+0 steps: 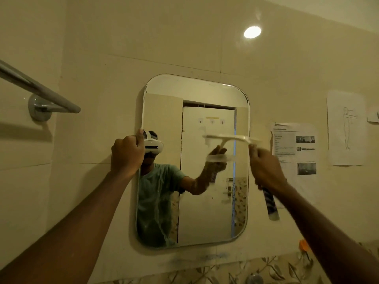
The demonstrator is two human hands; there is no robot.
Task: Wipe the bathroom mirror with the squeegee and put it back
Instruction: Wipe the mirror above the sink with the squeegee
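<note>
squeegee [229,137] blade lies across the right part of the mirror [194,89], a little above the middle height, and its long axis runs almost from 9 o'clock to 3 o'clock, with the 3 o'clock end going slightly past the right edge of the glass. the handle comes off the blade toward 5 o'clock and passes through the right hand [266,171], whose fingers are curled tight around it; the dark patterned end of the handle sticks out below the fist. so the blade is at about 11 o'clock from this hand, and this is the hand that does the work. the blade is blurred, and i cannot tell if the rubber really touches the glass. the left hand [127,154] is on the other side, at 9 o'clock of the mirror, with its fingers wrapped around the left edge and the thumb up along the rim, i think to steady the mirror. because the blade lies flat across, the coming pull should go straight toward 6 o'clock, across the axis. pale streaks [160,203] show on the glass near 7 o'clock, so that left part seems not yet wiped. the place for putting the squeegee back is not visible.
</note>
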